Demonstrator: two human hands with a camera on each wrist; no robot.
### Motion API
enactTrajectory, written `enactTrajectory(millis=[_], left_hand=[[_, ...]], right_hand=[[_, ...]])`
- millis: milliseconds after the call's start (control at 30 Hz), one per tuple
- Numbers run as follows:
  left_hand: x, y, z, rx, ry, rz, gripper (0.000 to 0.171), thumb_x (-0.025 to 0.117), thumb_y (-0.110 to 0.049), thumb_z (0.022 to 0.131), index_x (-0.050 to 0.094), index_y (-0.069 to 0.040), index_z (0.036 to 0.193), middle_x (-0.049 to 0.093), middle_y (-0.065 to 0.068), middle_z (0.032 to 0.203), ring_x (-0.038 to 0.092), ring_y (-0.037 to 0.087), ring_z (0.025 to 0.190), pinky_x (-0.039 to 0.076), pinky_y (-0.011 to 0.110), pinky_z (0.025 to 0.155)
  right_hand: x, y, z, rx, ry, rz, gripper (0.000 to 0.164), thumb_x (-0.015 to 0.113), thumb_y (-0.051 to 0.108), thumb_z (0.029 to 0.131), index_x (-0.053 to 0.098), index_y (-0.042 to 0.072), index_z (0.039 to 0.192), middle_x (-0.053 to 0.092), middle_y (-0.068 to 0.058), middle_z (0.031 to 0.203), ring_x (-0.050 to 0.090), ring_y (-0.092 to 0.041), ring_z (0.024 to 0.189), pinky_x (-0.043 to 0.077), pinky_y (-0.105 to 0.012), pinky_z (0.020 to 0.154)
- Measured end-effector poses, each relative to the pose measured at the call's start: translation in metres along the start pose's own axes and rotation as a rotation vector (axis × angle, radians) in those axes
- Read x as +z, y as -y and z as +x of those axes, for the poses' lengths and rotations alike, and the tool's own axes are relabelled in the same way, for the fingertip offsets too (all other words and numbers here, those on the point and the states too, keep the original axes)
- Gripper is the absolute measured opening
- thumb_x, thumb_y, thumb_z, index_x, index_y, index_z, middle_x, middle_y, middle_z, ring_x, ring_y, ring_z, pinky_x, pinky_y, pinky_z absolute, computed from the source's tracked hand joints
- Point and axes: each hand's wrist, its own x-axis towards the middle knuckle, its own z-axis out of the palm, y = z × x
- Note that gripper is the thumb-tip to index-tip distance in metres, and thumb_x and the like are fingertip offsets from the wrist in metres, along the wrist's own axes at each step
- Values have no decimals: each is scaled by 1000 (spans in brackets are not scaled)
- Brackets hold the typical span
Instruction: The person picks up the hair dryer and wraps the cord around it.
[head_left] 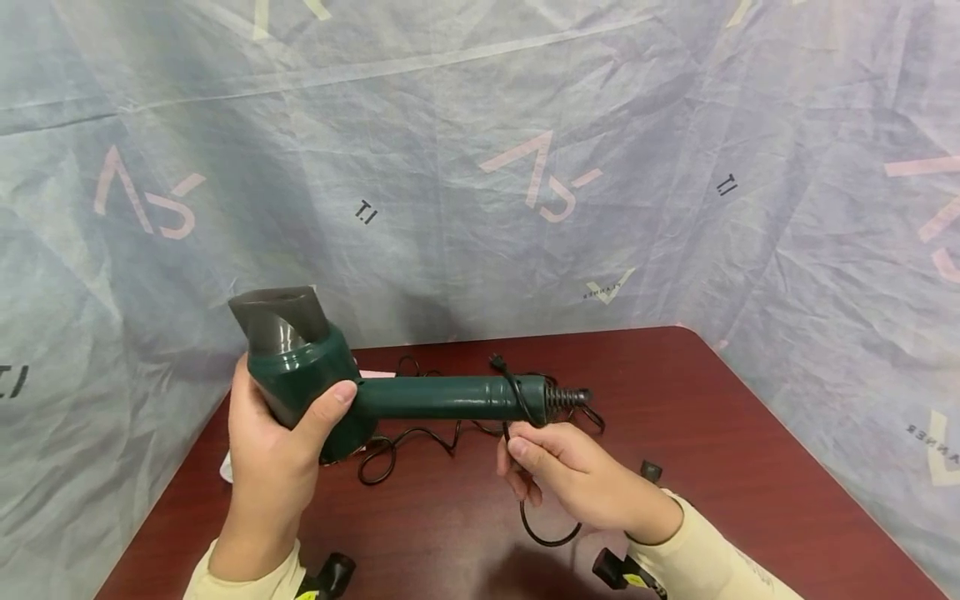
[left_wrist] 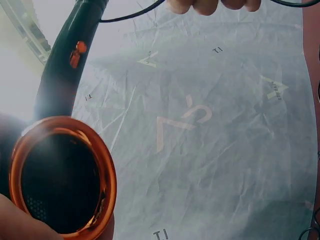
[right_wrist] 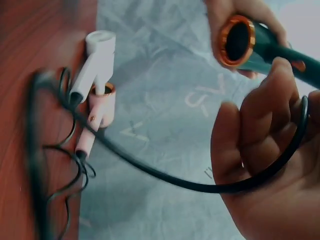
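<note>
Over the table point(head_left: 750, 467), a green hair dryer point(head_left: 375, 400) is held up, its body toward 8 o'clock in the head view, its handle point(head_left: 457, 398) pointing to 3. In the right wrist view, a white hair dryer point(right_wrist: 101, 52) lies between 10 and 11 o'clock, a pink hair dryer point(right_wrist: 102, 111) near 9; best to work clear of both. The left grip point(head_left: 281, 446) is wrapped round the green body: a firm base, worth holding steady. The right grip point(head_left: 573, 471), toward 5 o'clock, pinches the black cord point(right_wrist: 210, 188). The step looks like winding or unwinding it about the handle; either way, small even loops and light tension should serve, with no sharp bend at the ribbed sleeve point(head_left: 566, 397). A plug point(head_left: 497, 362) shows just past the handle's 12 o'clock edge and could snag.
</note>
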Motion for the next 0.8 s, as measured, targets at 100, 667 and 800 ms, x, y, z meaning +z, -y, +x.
enactTrajectory(millis=[100,667,800], left_hand=[[0,1,2,7,-48,-4,68,75,16,78,50,0,139,61,22,121,66,26,100,59,30,84],[-11,11,16,80,-163,55,74,82,12,75,50,-6,139,62,20,127,66,28,104,57,27,85],[-14,16,19,84,-172,68,76,84,12,74,49,-6,139,62,17,127,65,27,105,56,26,85]], right_hand=[[5,-1,0,-1,-62,-253,28,40,11,112,58,23,94,53,8,74,49,-2,62,47,-19,56],[21,13,0,-197,-286,-901,12,62,21,102,56,24,92,42,20,72,38,5,64,37,-14,62],[20,21,3,-297,-318,-928,4,60,19,102,63,19,99,54,18,79,46,3,67,45,-18,66]])
